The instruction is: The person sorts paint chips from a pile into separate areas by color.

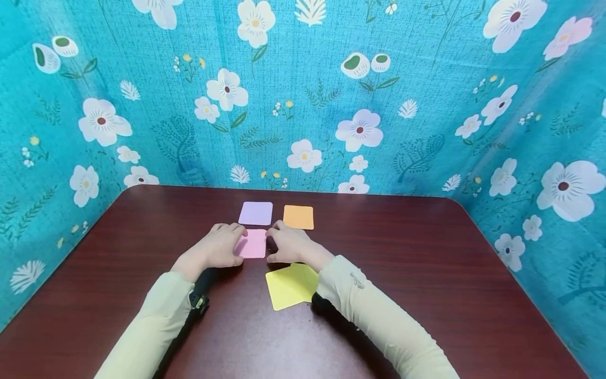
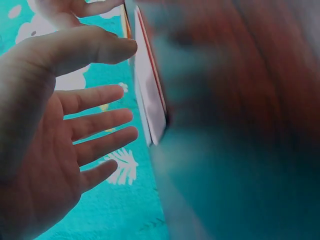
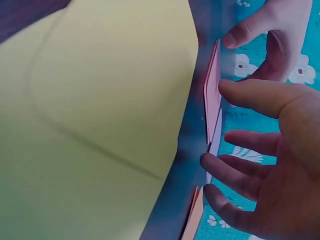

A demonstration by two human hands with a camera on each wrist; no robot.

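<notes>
A pink square card (image 1: 254, 245) lies flat between both hands; in the right wrist view the pink card (image 3: 212, 95) shows a doubled edge. At its left side is my left hand (image 1: 218, 247), thumb and fingers spread, the thumb tip at or very near the card. My right hand (image 1: 294, 245) is at the card's right edge, with its thumb touching or almost touching it and the other fingers loosely extended. Yellow square cards (image 1: 286, 288) overlap nearer to me, partly under the right forearm. Behind the pink card lie a purple card (image 1: 255, 213) and an orange card (image 1: 299, 217).
All the cards lie on a dark red-brown table (image 1: 407, 252) with rounded far corners. A blue floral curtain (image 1: 293, 105) hangs behind it and along both sides. Each wrist has a dark device, the left one (image 1: 199, 302) showing below the cuff.
</notes>
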